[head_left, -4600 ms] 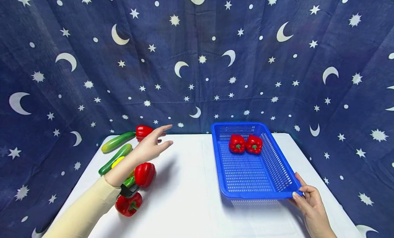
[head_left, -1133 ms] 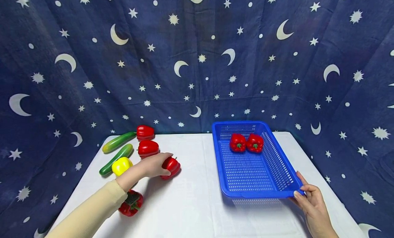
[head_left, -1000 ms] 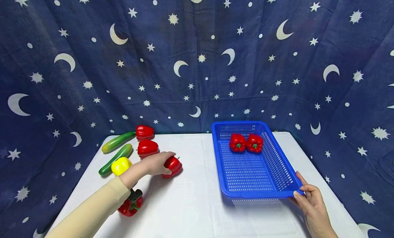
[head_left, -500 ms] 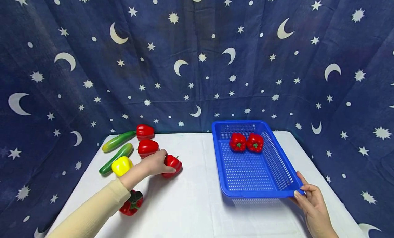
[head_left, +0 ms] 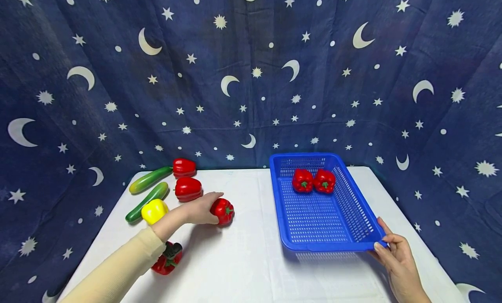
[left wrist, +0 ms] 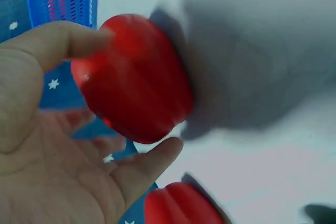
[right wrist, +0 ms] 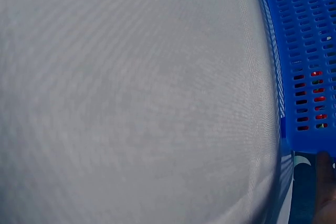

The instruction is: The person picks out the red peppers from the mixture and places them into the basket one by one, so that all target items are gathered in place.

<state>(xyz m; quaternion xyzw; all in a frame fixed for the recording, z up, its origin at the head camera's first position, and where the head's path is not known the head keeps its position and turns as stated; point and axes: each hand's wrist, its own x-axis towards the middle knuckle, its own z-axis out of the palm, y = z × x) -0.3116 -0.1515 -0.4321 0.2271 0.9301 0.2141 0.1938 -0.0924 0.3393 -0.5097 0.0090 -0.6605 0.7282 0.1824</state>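
Cream long sleeve point(head_left: 117, 264), plain cuff point(head_left: 156, 241), bare fingers point(left wrist: 149, 165)

Bright head view, soft shadows on the white table point(head_left: 243, 264), dimmer wrist views, left one partly blurred

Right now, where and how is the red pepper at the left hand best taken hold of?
Probably round the middle of the red pepper, coming from the left, with thumb and fingers on opposite sides. It lies with its green stem facing right in the head view, so the left hand meets the rounded body rather than the thin stem.
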